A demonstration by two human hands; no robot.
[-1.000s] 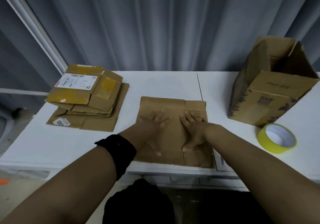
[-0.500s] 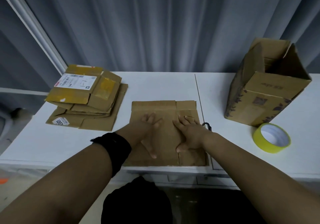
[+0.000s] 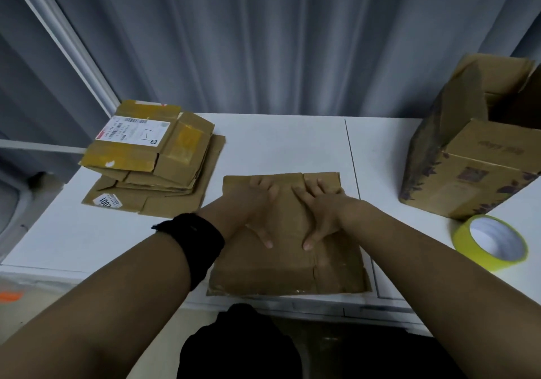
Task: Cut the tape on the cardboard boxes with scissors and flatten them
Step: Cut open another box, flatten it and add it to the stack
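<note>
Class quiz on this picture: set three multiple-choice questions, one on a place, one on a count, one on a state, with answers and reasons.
1. Where is the yellow tape roll?
A. on the floor
B. on the table, near the open box
C. inside the open box

2. How many boxes stand unflattened?
A. one
B. two
C. three

3. What do the left hand and right hand do on the middle flattened box?
A. clench into fists
B. press flat, fingers straight
C. hover above it

Answers: 1 B, it lies on the tabletop at the right; 2 A, only the open box stands, the left stack lies flat; 3 B, both palms lie spread on the cardboard.
</note>
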